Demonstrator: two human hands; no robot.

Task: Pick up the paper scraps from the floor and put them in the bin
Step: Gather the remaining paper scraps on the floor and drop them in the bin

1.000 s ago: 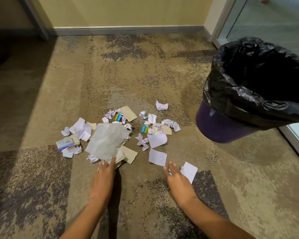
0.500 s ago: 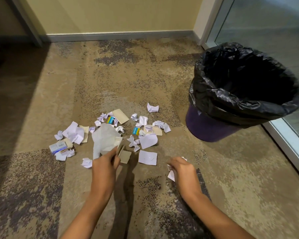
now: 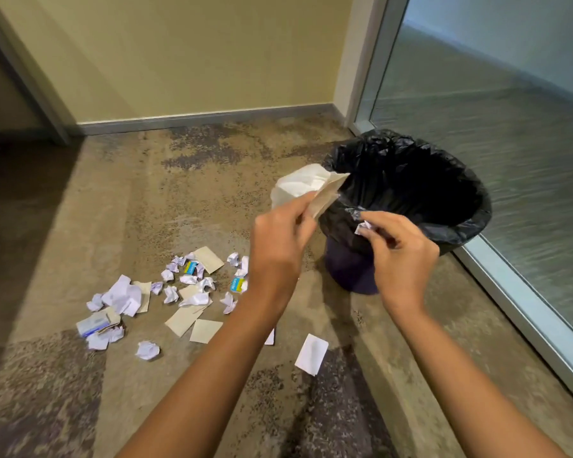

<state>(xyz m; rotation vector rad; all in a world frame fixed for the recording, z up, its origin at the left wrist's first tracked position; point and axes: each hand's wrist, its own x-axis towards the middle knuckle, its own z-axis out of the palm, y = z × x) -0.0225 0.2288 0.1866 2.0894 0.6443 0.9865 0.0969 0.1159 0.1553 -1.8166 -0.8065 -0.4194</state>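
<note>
My left hand is raised and grips a large crumpled white sheet together with a tan card, held at the left rim of the bin. The bin is purple with a black liner. My right hand pinches a small white scrap just in front of the bin's near rim. Several crumpled white, tan and blue scraps lie scattered on the carpet to the left. A flat white piece lies on the floor between my forearms.
A glass door with a metal frame runs along the right, close behind the bin. A yellow wall with a grey baseboard closes the far side. Patterned carpet extends to the left and toward me.
Both hands have lifted off the floor and moved up and right to the bin, the left carrying the large sheet and card, the right a small scrap. The view has tilted upward.
</note>
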